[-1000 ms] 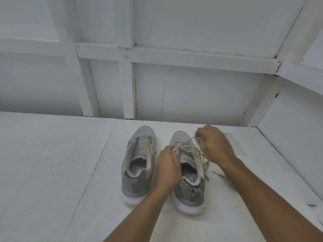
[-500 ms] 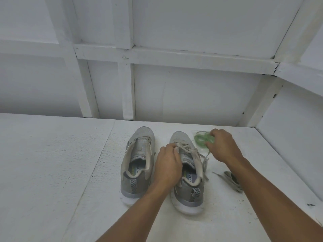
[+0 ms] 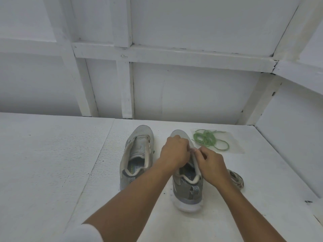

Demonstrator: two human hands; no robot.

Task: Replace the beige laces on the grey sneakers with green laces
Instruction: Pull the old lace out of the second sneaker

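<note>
Two grey sneakers stand side by side, toes pointing away from me. The left sneaker (image 3: 138, 154) has bare eyelets and no lace. Both my hands meet over the lacing area of the right sneaker (image 3: 189, 191). My left hand (image 3: 174, 152) curls over its tongue and holds it. My right hand (image 3: 211, 165) pinches the shoe's right eyelet edge, fingertips touching the left hand's. Any beige lace in this shoe is hidden under my hands. The green laces (image 3: 209, 139) lie coiled to the right of its toe.
A loose bundle of beige lace (image 3: 236, 179) lies on the white surface (image 3: 52, 163) just right of my right forearm. The green laces rest on a clear plastic bag (image 3: 236, 145). White panelled walls close off the back and the right side.
My right hand has come back from beside the green laces to the right sneaker's lacing. My left hand has slid forward over the tongue. The view has shifted slightly.
</note>
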